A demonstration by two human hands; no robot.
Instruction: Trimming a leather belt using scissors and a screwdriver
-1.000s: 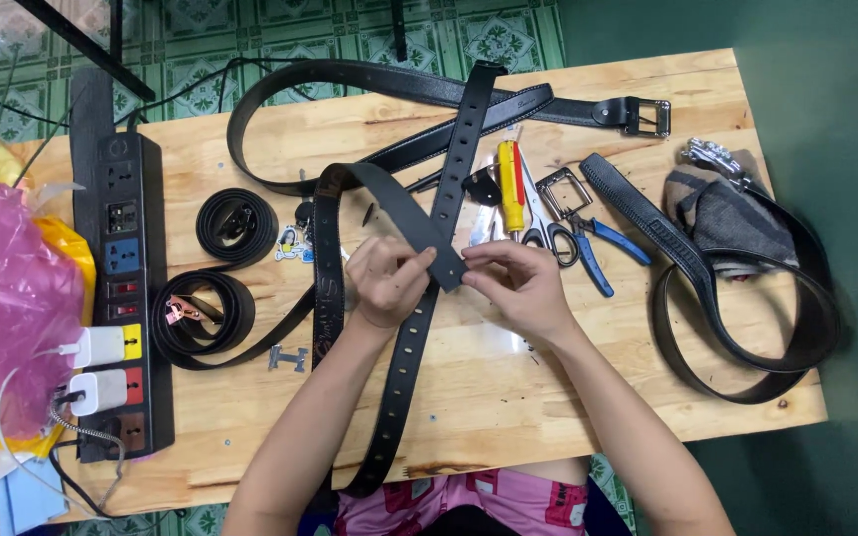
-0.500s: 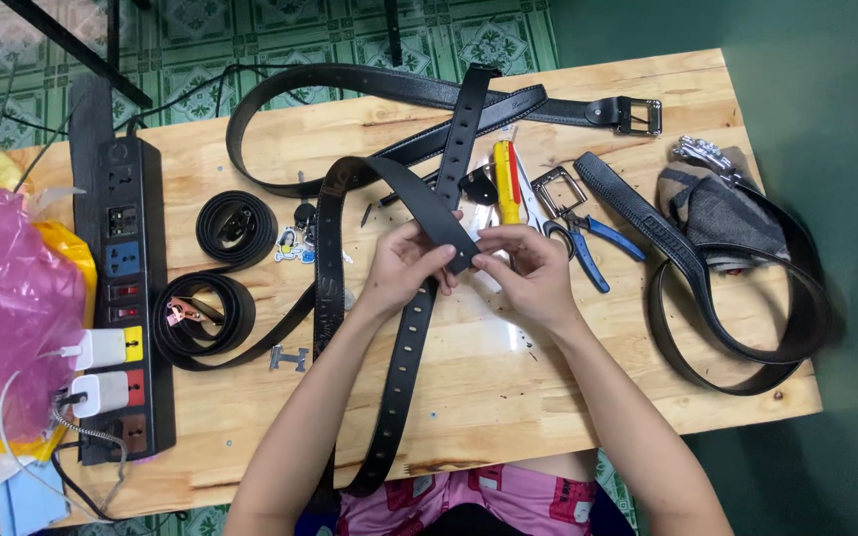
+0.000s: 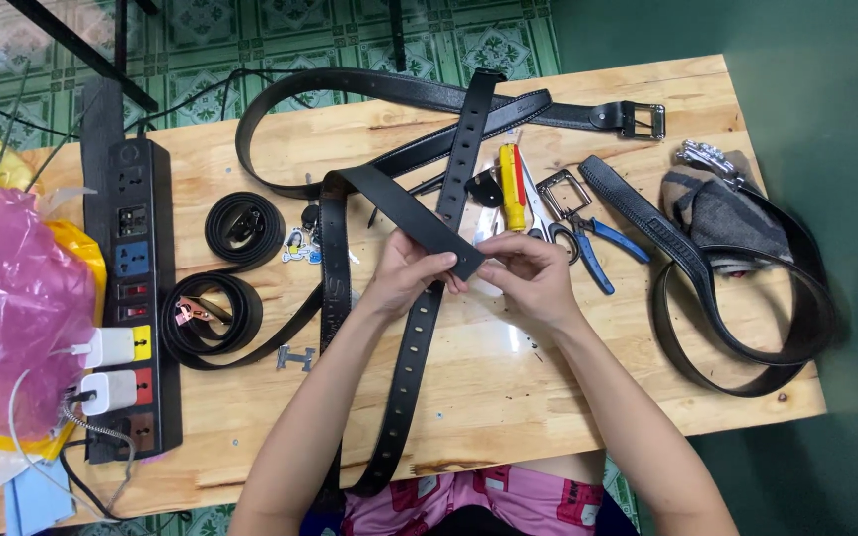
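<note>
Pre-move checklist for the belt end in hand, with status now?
1. Left hand pinches the black belt near its end: ok.
2. Right hand grip at the belt tip: ok.
3. What the fingers hold at the tip: cannot tell.
4. Belt lifted off the wooden table: ok.
5. Blue-handled pliers and yellow screwdriver beside the right hand: ok.
6. Punched belt lies under both hands, workspace cluttered: not ok.
</note>
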